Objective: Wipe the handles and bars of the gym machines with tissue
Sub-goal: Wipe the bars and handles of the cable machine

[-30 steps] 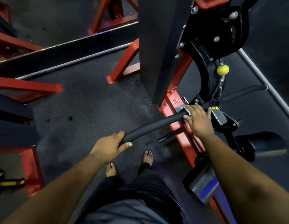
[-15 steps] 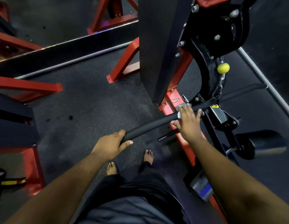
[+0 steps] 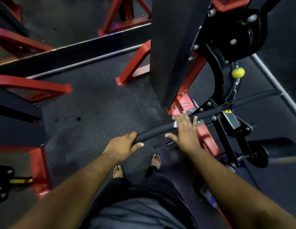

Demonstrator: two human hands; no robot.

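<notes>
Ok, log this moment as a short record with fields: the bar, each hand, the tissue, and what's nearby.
bar: black padded bar, running from lower left up to the right across the red machine frame
left hand: grips the bar's near end
right hand: fingers spread flat over the bar, blurred
tissue: a white scrap shows under the right hand, against the bar
nearby: yellow knob above the bar
floor: dark speckled mat, bare feet on it

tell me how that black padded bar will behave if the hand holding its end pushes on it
The bar looks straight and rigid, so it likely won't flex. It hangs by a chain near its middle, so it would probably swing or pivot. Its matte padding should give the left hand decent grip.
</notes>
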